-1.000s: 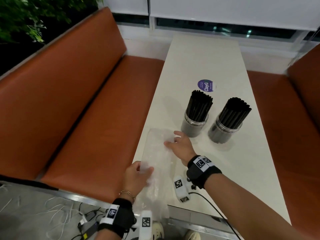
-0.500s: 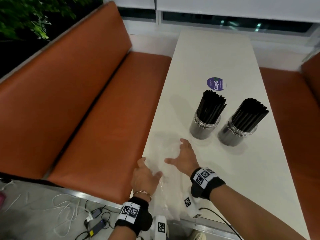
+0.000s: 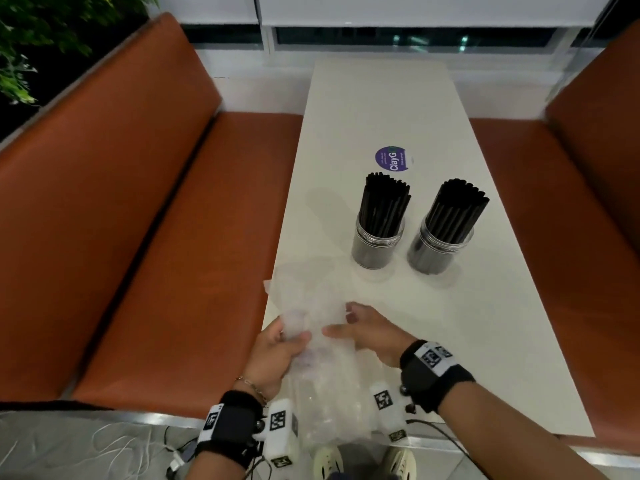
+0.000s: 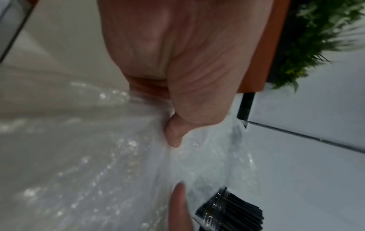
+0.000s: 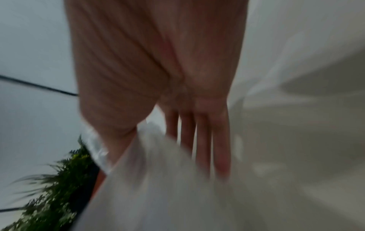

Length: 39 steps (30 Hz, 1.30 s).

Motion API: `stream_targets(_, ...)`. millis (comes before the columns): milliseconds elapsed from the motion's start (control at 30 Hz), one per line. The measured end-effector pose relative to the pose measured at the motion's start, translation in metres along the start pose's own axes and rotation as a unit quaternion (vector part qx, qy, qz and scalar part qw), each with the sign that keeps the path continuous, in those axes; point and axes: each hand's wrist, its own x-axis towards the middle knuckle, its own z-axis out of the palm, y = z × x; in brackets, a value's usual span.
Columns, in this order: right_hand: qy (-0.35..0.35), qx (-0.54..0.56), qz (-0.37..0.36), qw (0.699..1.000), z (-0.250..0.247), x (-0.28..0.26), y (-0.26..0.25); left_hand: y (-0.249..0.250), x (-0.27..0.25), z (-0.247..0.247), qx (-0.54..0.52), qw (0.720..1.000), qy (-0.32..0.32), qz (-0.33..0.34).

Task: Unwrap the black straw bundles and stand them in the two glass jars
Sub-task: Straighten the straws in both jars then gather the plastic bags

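Two glass jars stand side by side mid-table in the head view, the left jar and the right jar. Each holds an upright bundle of black straws. An empty clear plastic wrapper is lifted at the table's near left corner. My left hand grips its middle, thumb curled into the film. My right hand lies against the wrapper with straight fingers; this view is blurred. One straw-filled jar shows at the bottom of the left wrist view.
The white table runs away from me between two orange benches, one left and one right. A round purple sticker lies beyond the jars. A window wall closes the far end. Cables lie on the floor at lower left.
The wrapper has come up off the table and toward me. My left hand has closed on it, and my right hand has drawn back from near the left jar.
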Motion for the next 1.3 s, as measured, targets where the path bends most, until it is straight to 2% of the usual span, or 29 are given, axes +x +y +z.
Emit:
stream_targets(67, -0.096, 0.003, -0.006, 0.995, -0.013, -0.016, -0.002, 0.002, -0.005, -0.002, -0.038, 0.999, -0.011, -0.014)
stream_targets(133, -0.112, 0.021, -0.024, 0.993, -0.021, -0.028, -0.003, 0.001, -0.012, -0.004, -0.031, 0.999, -0.022, -0.024)
stream_targets(233, -0.079, 0.017, -0.057, 0.995, -0.030, -0.046, 0.003, 0.004, -0.026, -0.001, 0.017, 0.999, -0.048, -0.006)
stream_targets(367, -0.015, 0.023, -0.058, 0.998, -0.041, -0.059, 0.014, 0.002, -0.033, 0.006, -0.001, 0.998, -0.068, -0.009)
stream_targets(433, -0.001, 0.012, -0.063, 0.998, -0.047, -0.064, 0.020, 0.000, -0.031, 0.010, -0.064, 0.993, -0.080, -0.057)
stream_targets(533, 0.039, -0.021, -0.068, 0.997, -0.055, -0.069, 0.025, -0.001, -0.031, 0.018, -0.128, 0.969, -0.136, -0.164)
stream_targets(567, 0.048, -0.037, -0.074, 0.995, -0.057, -0.072, 0.025, -0.001, -0.032, 0.021, -0.115, 0.961, -0.161, -0.191)
stream_targets(633, 0.056, -0.072, -0.098, 0.991, -0.061, -0.078, 0.023, 0.001, -0.039, 0.034, -0.033, 0.956, -0.208, -0.203)
stream_targets(700, 0.059, -0.096, -0.116, 0.987, -0.063, -0.085, 0.021, 0.005, -0.044, 0.048, 0.007, 0.953, -0.222, -0.208)
stream_targets(833, 0.075, -0.018, -0.108, 0.991, -0.075, -0.106, 0.023, 0.005, -0.048, 0.066, 0.064, 0.952, -0.244, -0.172)
stream_targets(900, 0.059, 0.087, -0.092, 0.990, -0.087, -0.115, 0.030, 0.004, -0.046, 0.074, 0.082, 0.962, -0.222, -0.133)
stream_targets(967, 0.033, 0.206, -0.054, 0.976, -0.097, -0.125, 0.040, 0.001, -0.041, 0.081, 0.105, 0.969, -0.202, -0.093)
stream_targets(1000, 0.029, 0.217, -0.036, 0.975, -0.100, -0.130, 0.044, -0.001, -0.040, 0.086, 0.116, 0.971, -0.195, -0.077)
stream_targets(1100, 0.035, 0.087, -0.028, 0.995, -0.093, -0.142, 0.056, -0.006, -0.037, 0.103, 0.129, 0.973, -0.186, -0.046)
stream_targets(1167, 0.062, 0.027, -0.038, 0.997, -0.091, -0.148, 0.065, -0.007, -0.035, 0.112, 0.129, 0.975, -0.178, -0.033)
stream_targets(1300, 0.128, 0.064, -0.045, 0.989, -0.104, -0.163, 0.081, -0.007, -0.035, 0.127, 0.129, 0.970, -0.197, -0.052)
